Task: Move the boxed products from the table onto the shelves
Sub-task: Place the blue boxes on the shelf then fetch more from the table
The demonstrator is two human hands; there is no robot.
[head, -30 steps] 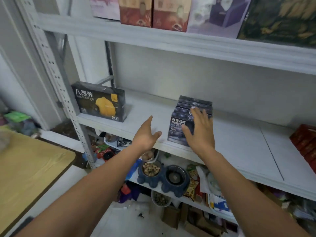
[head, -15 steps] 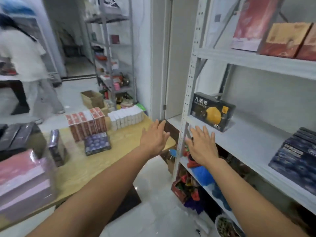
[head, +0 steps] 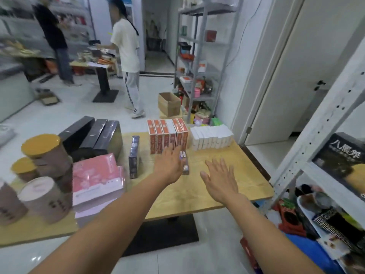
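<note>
My two bare forearms reach out from the bottom of the view over the pale wooden surface [head: 252,175]. My left hand [head: 169,165] is palm-down with straight fingers, its grip wide and holding nothing. It hangs over a small dark blue box lying flat [head: 185,168], and I cannot tell whether it touches. My right hand [head: 220,180] is just beside it, fingers spread, its grip also wide and empty.

Left of the hands lie flat pink wrapped boxes [head: 96,178], and a dark blue box standing on edge [head: 134,155]. Past the fingertips stands a row of orange-and-white cartons [head: 167,133], and plain white cartons [head: 212,136] stand to its right, their print too blurred to read. On the white metal shelf unit [head: 320,135] to my right sits a black box with a yellow fruit picture [head: 343,165], marked "八黑养".
</note>
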